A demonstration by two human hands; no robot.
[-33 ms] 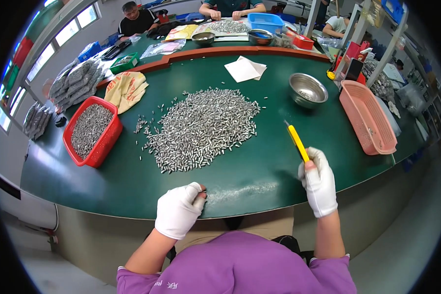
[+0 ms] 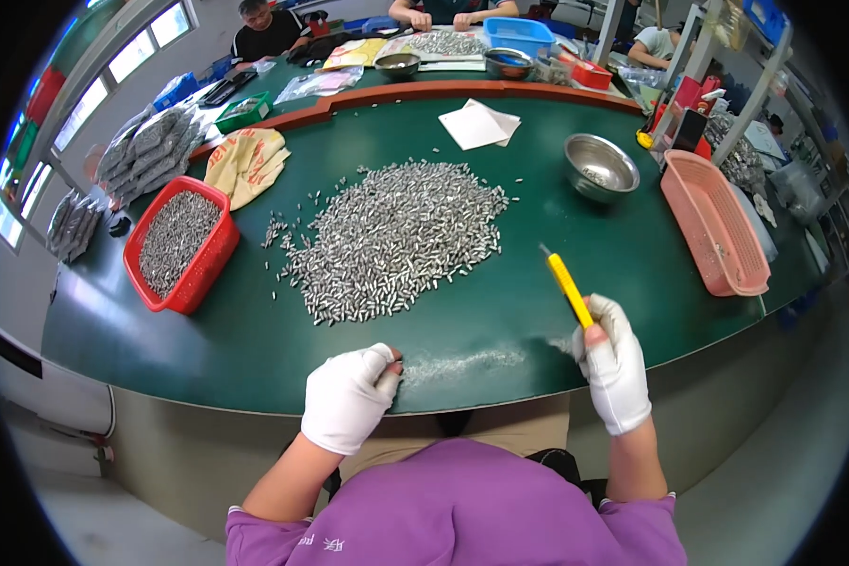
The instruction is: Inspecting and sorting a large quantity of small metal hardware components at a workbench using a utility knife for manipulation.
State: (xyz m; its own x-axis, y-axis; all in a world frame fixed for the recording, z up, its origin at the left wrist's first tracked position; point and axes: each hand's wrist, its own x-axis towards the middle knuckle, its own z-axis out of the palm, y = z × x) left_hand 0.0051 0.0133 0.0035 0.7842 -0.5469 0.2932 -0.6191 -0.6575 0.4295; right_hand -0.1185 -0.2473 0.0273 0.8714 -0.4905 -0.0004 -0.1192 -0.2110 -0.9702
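The green table (image 2: 500, 311) curves around the person, both gloved hands resting at its near edge. Ahead of the hands, toward the middle, lies a broad heap of small silver metal pins (image 2: 391, 236), loose ones scattered at its fringe. Far left of the left hand sits a red basket (image 2: 208, 274) filled with the same pins; far right of the right hand stands a pink basket (image 2: 717, 226), with a steel bowl (image 2: 599, 168) beyond it.

The right hand (image 2: 618, 368) is closed around a yellow knife (image 2: 568, 288), blade pointing away. The left hand (image 2: 349, 396) is curled, fingertips pinched together on the table (whatever they pinch is too small to make out). A faint silvery smear (image 2: 462, 361) lies between the hands.
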